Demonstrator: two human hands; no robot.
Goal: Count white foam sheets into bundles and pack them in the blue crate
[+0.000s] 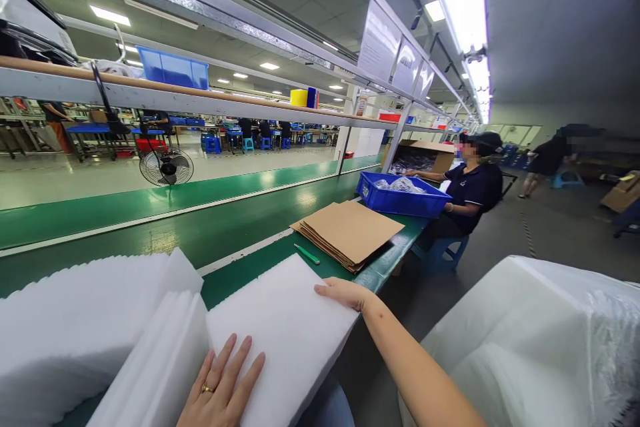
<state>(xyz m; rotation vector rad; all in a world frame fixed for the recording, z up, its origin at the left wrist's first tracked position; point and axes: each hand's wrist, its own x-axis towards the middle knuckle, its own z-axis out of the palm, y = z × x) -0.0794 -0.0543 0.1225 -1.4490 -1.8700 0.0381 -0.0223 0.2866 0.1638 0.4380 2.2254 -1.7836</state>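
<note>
Lower centre, the left hand point(223, 383) lies flat, fingers spread, and the right hand point(343, 293) curls round smooth white foam sheets point(285, 327).

No wording can be read: the print on the hanging sheets point(380, 43), the label on the blue bin point(405, 204) and the mark on the dark shirt point(473, 188) are too small or blurred.

- Block point(287, 333), lower centre: white foam, matt, smooth-faced.
- Sheets point(85, 313), lower left: white foam, matt, ridged along the top.
- Cardboard point(353, 230), centre right: brown, matt, smooth.
- Bin point(405, 203), right of centre: blue plastic, slight sheen.
- Table point(240, 213): green, glossy.
- Wrap point(540, 340), lower right: translucent plastic, creased.
</note>
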